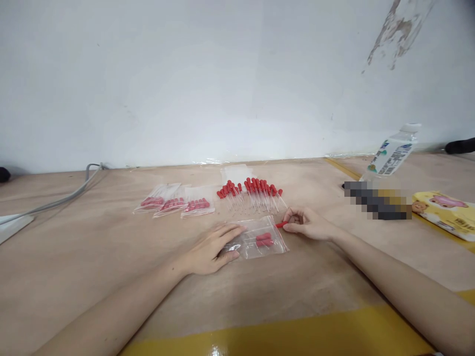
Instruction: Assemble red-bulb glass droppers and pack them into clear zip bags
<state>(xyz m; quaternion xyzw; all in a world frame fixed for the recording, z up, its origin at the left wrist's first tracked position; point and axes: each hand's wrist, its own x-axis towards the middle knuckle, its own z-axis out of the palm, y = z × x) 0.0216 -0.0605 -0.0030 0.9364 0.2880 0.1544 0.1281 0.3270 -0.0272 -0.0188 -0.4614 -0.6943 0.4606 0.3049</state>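
Note:
A clear zip bag [248,252] lies flat on the table with a few red dropper bulbs [264,240] showing inside. My left hand [211,249] rests on the bag's left end, fingers stretched out. At the bag's right edge, my right hand [304,223] pinches a red-bulbed dropper [281,224] between thumb and fingers; whether its glass tube is inside the bag is hard to make out. Behind the bag lie several loose droppers [260,190], red bulbs pointing away and thin clear tubes toward me.
Three bags of red-bulbed droppers [198,202] lie left of the loose ones. Flat clear bags [236,174] sit by the wall. To the right are a tilted bottle [393,153], a blurred dark object [376,200] and a yellow packet [447,212]. A grey cable [70,196] runs at left.

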